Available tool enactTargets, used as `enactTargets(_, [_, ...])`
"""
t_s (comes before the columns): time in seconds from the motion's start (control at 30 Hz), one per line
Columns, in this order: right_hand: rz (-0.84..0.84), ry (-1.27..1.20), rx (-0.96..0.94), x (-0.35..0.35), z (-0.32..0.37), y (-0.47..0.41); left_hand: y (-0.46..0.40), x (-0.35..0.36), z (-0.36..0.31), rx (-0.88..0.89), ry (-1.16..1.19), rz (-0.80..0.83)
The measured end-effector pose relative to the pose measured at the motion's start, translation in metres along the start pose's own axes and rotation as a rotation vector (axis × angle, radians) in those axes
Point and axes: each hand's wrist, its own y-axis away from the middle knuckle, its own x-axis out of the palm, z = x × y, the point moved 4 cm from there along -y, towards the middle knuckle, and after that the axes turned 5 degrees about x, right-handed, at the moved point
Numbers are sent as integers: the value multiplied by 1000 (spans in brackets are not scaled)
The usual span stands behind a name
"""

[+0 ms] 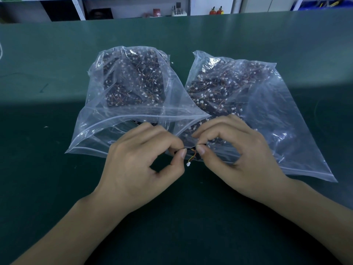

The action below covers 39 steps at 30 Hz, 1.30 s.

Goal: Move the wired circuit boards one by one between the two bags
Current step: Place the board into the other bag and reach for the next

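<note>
Two clear zip bags lie side by side on the green table, the left bag [122,104] and the right bag [263,111], each holding several dark circuit boards with thin wires and white plugs. Between their near mouths, one wired circuit board [192,152] is held edge-on. My left hand [145,165] pinches its left end between thumb and forefinger. My right hand [235,150] pinches its right end the same way. A short orange-yellow wire with a white plug [188,164] hangs down from the board. Most of the board is hidden by my fingers.
The green table [57,64] stretches far to the back and both sides. Beyond its far edge stand white shelves with small bottles and tools [178,10]. A thin white cord [1,50] shows at the left edge.
</note>
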Motion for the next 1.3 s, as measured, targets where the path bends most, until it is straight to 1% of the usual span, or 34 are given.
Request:
enactTargets(0.17, [53,22,7,2,0,0,0,2,1,18,-10,14])
enactTargets(0.3, [37,6,9,0,-1,0,1,2,2,-18,10,10])
enactTargets(0.5, [47,17,23,0,-1,-1,1,2,2,1,-3,3])
enactTargets(0.6, [37,25,33,-1,-3,-1,2,2,4,-35,-12,8])
enactTargets(0.67, [62,71,28,-1,-5,-2,2,2,7,-53,-29,4])
enactTargets(0.8, [140,268,42,2,-12,-3,2,-3,10,-55,-32,-57])
enactTargets(0.87, [106,257,28,0,-13,-4,2,-3,10,-40,-9,-55])
enactTargets(1.03, [-31,174,58,-8,-13,-2,3,5,6,16,49,30])
enactTargets(1.17, [-62,164,56,-8,-10,-1,1,9,10,3,-32,12])
enactTargets(1.3, [-69,148,46,-6,-9,-1,-3,12,10,52,-180,-18])
